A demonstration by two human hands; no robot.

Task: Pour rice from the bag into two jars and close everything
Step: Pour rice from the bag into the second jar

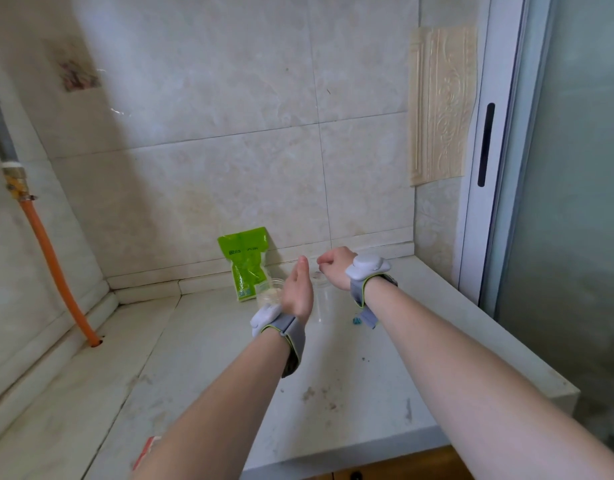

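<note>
Centrally, 2 bare forearms reach over a pale table [229,358] set in a tiled corner. Left hand [297,293]: flat and open, fingers together, edge-on to the camera, holding nothing. Right hand [337,266]: loosely curled, knuckles up; whether it pinches anything cannot be told. Each wrist carries a grey band [291,336] with a white unit. Green rice bag [246,263]: upright, leaning on the back wall. Jar 1 [269,292], clear, stands just in front of the bag with pale contents at its base, partly hidden by the left hand. Jar 2 [321,299], clear and faint, stands below the right hand, between the wrists. An orange hose [52,268] runs down the left wall to the table.
</note>
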